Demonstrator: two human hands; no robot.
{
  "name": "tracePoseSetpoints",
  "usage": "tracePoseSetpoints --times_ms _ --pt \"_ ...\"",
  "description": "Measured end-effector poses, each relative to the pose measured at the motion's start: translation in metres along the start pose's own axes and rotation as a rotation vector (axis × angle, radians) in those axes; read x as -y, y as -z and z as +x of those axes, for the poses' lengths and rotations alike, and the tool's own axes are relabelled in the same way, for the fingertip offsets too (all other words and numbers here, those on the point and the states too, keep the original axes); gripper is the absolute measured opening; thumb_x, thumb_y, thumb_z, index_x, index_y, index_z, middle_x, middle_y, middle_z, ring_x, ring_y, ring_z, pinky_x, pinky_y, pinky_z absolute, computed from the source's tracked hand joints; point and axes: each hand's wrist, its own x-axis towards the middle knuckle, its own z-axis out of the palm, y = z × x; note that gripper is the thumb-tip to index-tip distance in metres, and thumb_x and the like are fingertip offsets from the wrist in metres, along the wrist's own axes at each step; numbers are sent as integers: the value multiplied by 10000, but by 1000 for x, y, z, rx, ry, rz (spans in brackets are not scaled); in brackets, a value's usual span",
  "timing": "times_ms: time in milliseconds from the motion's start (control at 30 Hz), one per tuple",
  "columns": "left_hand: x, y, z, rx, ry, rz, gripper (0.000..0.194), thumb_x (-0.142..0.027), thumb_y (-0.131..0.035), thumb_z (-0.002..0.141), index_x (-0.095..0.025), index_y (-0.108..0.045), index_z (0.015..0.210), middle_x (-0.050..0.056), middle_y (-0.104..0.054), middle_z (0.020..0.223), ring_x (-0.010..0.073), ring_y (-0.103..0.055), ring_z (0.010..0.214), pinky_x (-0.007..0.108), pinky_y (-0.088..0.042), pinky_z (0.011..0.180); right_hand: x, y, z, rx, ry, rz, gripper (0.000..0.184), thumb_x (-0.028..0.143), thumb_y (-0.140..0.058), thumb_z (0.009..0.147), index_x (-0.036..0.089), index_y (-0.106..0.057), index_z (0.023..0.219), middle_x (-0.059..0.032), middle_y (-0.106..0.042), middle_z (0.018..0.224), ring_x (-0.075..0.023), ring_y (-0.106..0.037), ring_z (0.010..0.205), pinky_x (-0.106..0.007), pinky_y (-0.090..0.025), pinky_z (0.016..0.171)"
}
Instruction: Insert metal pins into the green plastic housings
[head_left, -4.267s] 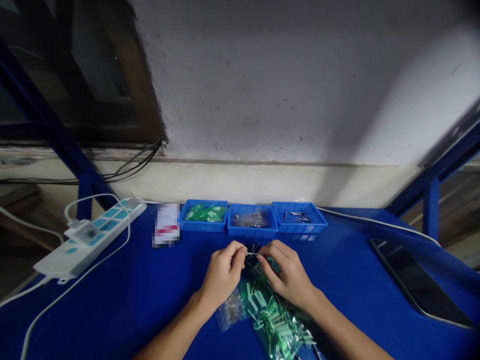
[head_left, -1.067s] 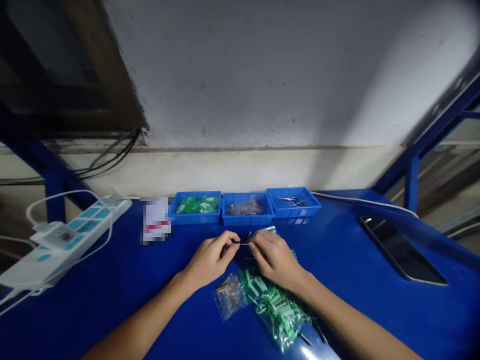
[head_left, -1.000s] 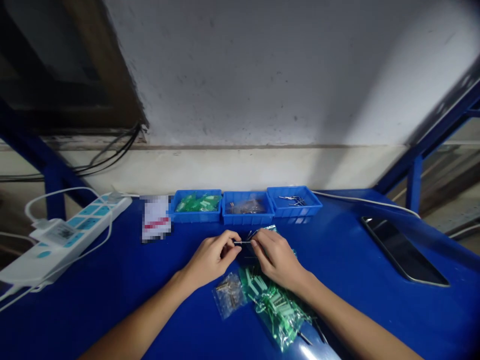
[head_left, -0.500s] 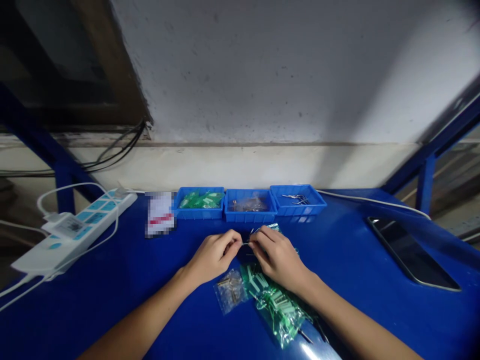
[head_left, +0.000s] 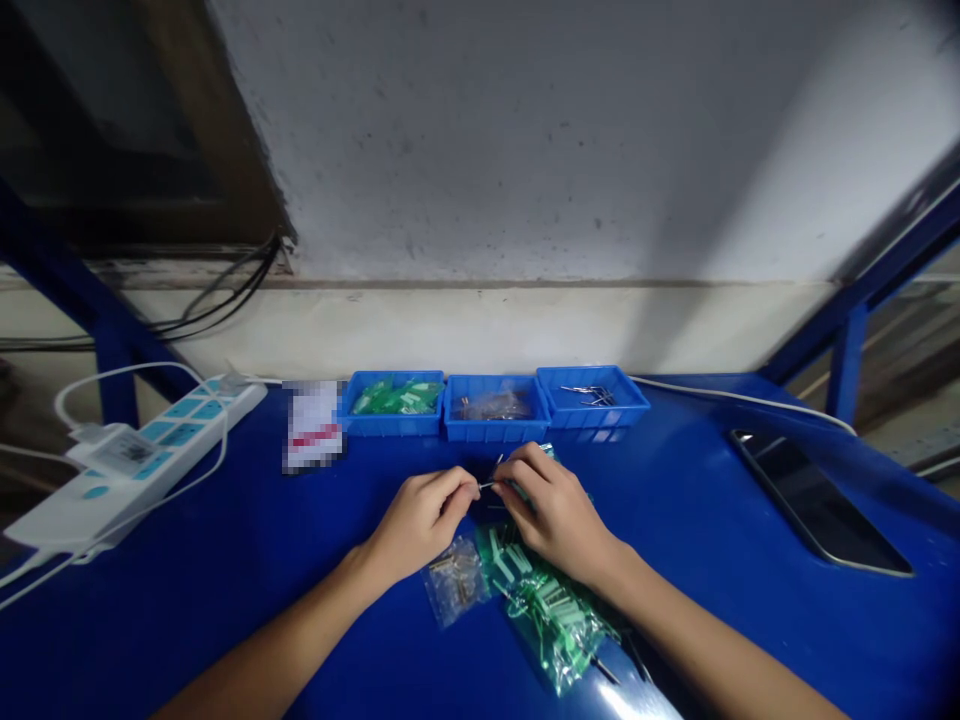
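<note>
Just in front of the blue bins, my two hands meet with their fingertips close together. My right hand [head_left: 551, 510] is closed in a pinch on a thin bent metal rod that looks like a hex key [head_left: 487, 485]. Its other end reaches the fingertips of my left hand [head_left: 429, 512], which pinch a small piece too hidden to name. Below my hands lie a clear bag of brass-coloured pieces [head_left: 456, 582] and green plastic bags [head_left: 559, 620] with pale green strips and metal rods.
Along the back stand three blue bins: one with green packets [head_left: 394, 428], one with clear bags [head_left: 495, 432], one with bent metal rods [head_left: 596, 416]. A white power strip [head_left: 56, 525] with cables lies left, beside a blurred packet [head_left: 315, 425]. A phone [head_left: 821, 505] lies right.
My hands stay pinched together in nearly the same place, with the fingertips slightly further apart and more of the rod showing. The whole view has shifted a little.
</note>
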Motion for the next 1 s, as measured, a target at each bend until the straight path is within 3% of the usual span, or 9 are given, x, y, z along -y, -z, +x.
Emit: tracePoseSetpoints --times_ms 167,433,533,667,1000 --pt "0 -1 0 -29 22 -44 177 -307 -443 903 -214 -509 1038 -29 -600 734 103 -555 602 204 -406 583 -1 -2 0 -14 0 -6 206 255 -365 946 183 -555 913 -81 -541 887 -169 -533 733 -293 -434 644" --pt "3 1 1 -27 2 -12 216 -280 -391 925 -185 -512 772 -32 -544 659 106 -531 613 216 -383 605 -1 -1 2 15 -22 -9 141 282 -443 920 186 -543 950 -69 -563 902 -178 -547 776 -292 -433 675" --pt "3 1 2 -10 10 -26 219 -291 -391 926 -186 -530 793 -33 -550 652 104 -532 601 214 -385 595 -2 -2 1 23 -10 -7 143 244 -416 928 184 -543 903 -64 -562 863 -171 -542 749 -283 -422 659" --pt "3 -1 1 -54 29 -79 150 -303 -454 901 -205 -542 973 -19 -614 776 112 -569 673 208 -416 619 -4 -3 2 16 -7 -11 185 236 -387 938 172 -546 868 -66 -560 828 -166 -532 716 -283 -411 643" --pt "7 -1 3 -74 58 -53 201 -299 -412 917 -180 -529 804 -39 -552 629 99 -529 583 206 -389 583 -2 0 1 28 12 18 145 278 -466 910 176 -569 911 -65 -572 869 -170 -542 767 -292 -431 672"
